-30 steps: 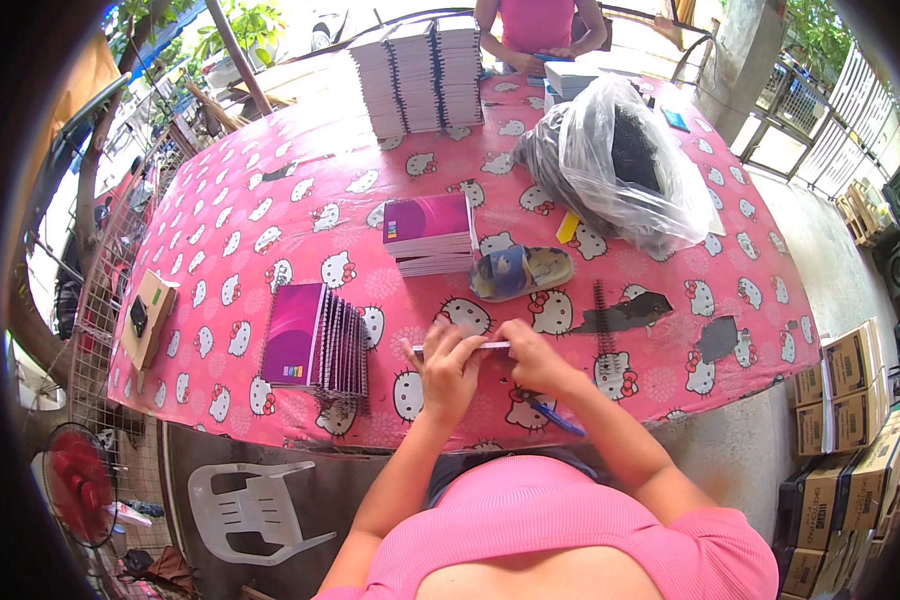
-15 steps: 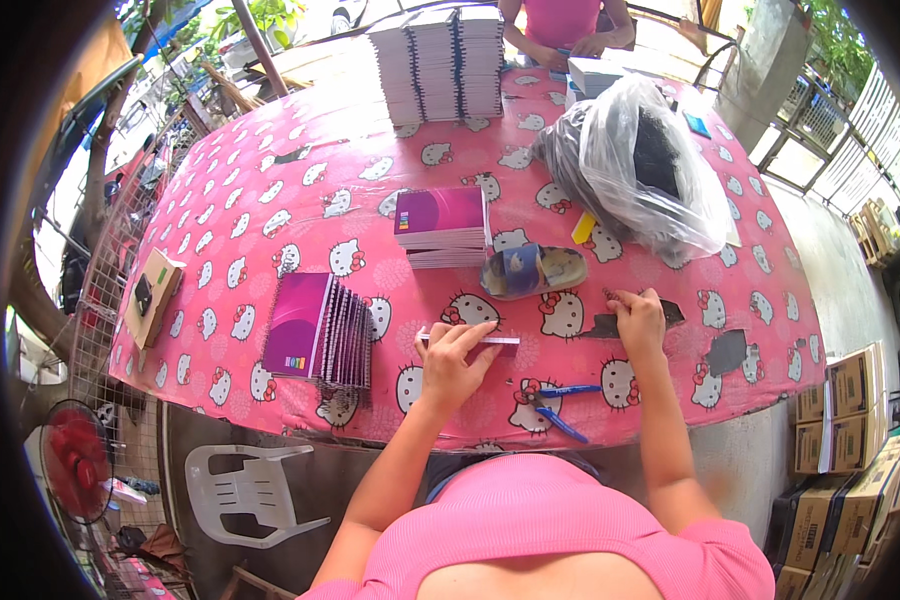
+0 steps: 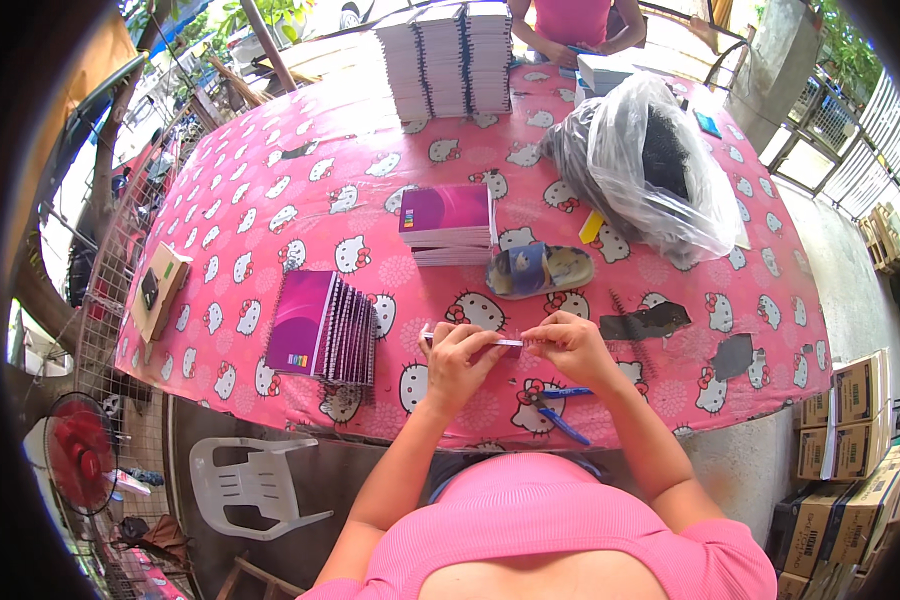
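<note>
My left hand [image 3: 455,362] holds a thin purple notebook [image 3: 511,351] nearly edge-on, its white page edge facing up. At the notebook's right end, my right hand [image 3: 573,346] pinches something small and thin, mostly hidden by the fingers. Beside that hand, a faint dark line like a binding coil [image 3: 622,312] crosses the table; whether the hand holds it I cannot tell. Blue-handled pliers [image 3: 562,412] lie just in front of the hands. To the left stands a row of purple spiral-bound notebooks [image 3: 305,325]. Beyond the hands sits a stack of purple notebooks [image 3: 446,212], beside a blue patterned slipper [image 3: 538,270].
A pink patterned cloth [image 3: 260,375], torn at the right, covers the table. Tall notebook stacks [image 3: 445,65] and a clear plastic bag [image 3: 660,170] with dark contents stand farther back. Another person [image 3: 575,30] works across the table. A cardboard piece [image 3: 158,290] lies far left.
My right hand has moved left from the torn dark patch to the notebook's right end. My left hand keeps its hold on the notebook.
</note>
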A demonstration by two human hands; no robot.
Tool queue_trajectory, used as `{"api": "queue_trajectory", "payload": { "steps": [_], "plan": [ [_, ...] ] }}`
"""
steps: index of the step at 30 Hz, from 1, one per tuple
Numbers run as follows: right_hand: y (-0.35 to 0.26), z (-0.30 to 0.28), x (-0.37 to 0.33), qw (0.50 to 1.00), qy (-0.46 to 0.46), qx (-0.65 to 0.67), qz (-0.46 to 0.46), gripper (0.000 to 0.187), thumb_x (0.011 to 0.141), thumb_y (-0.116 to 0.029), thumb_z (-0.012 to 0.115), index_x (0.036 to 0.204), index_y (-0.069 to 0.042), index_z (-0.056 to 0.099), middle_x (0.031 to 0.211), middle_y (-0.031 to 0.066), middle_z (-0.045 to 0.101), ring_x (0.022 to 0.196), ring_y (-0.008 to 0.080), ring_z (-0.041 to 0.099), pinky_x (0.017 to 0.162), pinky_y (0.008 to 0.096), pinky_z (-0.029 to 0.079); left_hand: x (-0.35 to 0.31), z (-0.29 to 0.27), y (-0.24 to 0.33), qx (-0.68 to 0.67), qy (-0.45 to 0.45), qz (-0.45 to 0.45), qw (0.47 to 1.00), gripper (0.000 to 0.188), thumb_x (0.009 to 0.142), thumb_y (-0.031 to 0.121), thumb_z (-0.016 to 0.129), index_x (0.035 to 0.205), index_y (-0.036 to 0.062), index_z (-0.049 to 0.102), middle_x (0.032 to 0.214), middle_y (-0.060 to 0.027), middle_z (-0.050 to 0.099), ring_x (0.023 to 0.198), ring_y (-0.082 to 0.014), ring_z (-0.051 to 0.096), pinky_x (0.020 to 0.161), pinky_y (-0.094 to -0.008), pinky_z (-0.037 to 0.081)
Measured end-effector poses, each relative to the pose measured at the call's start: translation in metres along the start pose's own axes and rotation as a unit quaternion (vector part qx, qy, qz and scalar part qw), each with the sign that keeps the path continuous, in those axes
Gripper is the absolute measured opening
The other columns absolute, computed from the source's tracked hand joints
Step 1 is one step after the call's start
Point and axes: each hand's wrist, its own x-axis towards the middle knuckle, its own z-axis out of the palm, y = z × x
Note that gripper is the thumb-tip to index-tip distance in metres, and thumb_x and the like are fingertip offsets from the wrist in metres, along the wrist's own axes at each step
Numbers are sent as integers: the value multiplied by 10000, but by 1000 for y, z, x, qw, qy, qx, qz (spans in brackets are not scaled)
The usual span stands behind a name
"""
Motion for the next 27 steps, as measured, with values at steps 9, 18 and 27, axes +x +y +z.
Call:
{"api": "queue_trajectory", "payload": {
  "steps": [9,18,27],
  "plan": [
    [-7,-1,7,995,-70,-7,68,107,834,-67,686,919,-23,638,831,104,631,765,210,630,694,319,495,2,-1,3,8,6,-3,1000,171,739,271,794,875,175,757,814,39,665,822,-163,549,883,-362,332],
    [-7,9,8,998,-10,32,50,157,815,-90,715,923,-40,611,829,80,541,747,228,583,667,361,486,1,0,4,14,10,-7,1000,175,726,258,799,878,181,759,818,39,671,829,-165,548,879,-366,340],
    [-17,17,3,983,-16,-181,-30,242,868,-231,663,1023,-90,540,930,97,541,828,321,612,656,444,501,0,1,1,-4,17,8,1000,194,712,207,804,893,160,753,831,19,676,813,-189,548,796,-335,406]
  ]
}}
